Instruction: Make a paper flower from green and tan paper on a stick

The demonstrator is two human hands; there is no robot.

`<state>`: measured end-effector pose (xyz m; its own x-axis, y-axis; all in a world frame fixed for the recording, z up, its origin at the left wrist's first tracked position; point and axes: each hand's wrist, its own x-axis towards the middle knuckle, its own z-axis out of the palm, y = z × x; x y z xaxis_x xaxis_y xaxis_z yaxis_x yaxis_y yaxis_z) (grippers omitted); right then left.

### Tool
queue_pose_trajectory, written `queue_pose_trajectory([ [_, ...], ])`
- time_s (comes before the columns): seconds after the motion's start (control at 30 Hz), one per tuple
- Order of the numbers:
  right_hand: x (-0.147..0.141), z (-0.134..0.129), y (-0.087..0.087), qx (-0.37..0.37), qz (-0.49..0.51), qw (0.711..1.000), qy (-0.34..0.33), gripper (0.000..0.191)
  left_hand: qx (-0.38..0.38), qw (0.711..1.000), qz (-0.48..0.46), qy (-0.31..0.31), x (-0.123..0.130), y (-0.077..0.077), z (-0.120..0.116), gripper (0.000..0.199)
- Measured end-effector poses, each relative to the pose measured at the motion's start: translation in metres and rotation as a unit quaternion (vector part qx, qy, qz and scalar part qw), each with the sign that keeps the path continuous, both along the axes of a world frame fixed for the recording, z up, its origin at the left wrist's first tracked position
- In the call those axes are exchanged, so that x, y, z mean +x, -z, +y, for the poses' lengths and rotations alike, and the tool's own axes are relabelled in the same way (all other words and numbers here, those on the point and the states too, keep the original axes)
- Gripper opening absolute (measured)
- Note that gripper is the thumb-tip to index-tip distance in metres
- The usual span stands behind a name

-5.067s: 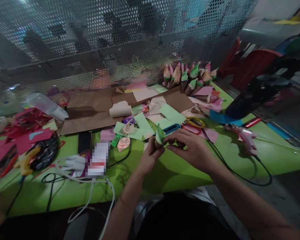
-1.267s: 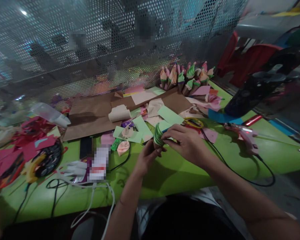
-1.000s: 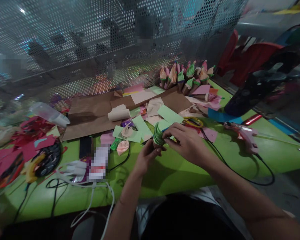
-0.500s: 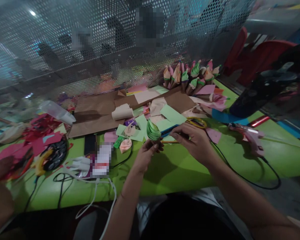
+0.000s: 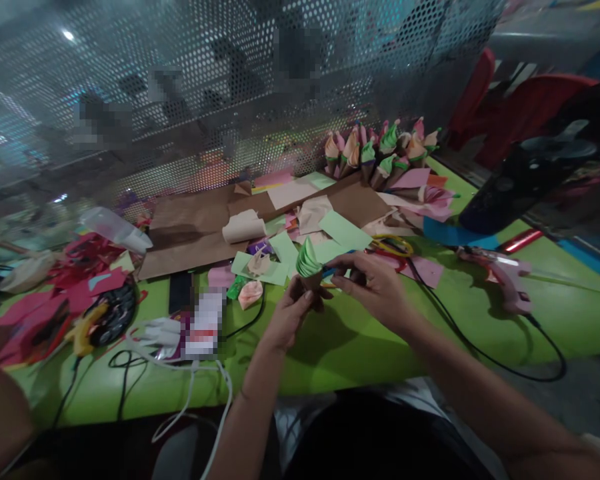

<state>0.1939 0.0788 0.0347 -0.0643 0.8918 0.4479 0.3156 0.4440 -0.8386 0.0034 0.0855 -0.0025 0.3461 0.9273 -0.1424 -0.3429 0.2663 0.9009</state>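
A small cone (image 5: 311,279) topped with a swirl of green paper (image 5: 307,260) is held upright between the fingers of my left hand (image 5: 290,310). Close on its right, my right hand (image 5: 375,283) pinches a thin blue strip (image 5: 334,268), whose near end touches or almost touches the cone's rim. Green and cream paper pieces (image 5: 345,230) lie behind both hands. A pink crumpled piece (image 5: 251,294) rests left of the cone.
Finished paper cones (image 5: 380,157) stand at the back. A pink glue gun (image 5: 505,277) and dark tumbler (image 5: 515,180) are on the right. Left are brown paper (image 5: 190,223), a yellow glue gun (image 5: 86,330), cables, and another person's arm (image 5: 3,400).
My right hand has moved left, bringing the blue strip up to the cone. The cone has tipped so that more of its brown side shows. The other person's hand has shifted slightly.
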Motion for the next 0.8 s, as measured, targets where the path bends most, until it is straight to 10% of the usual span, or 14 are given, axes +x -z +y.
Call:
queue_pose_trajectory([
  [0.23,-0.007,-0.002,0.003,-0.118,0.053,0.991,-0.041,0.022,-0.007,1.0,-0.018,-0.002,0.0,0.003,-0.002,0.046],
  [0.8,0.014,0.001,-0.003,-0.069,0.111,0.986,-0.099,0.034,0.094,0.987,0.118,-0.054,-0.002,0.006,0.004,0.037],
])
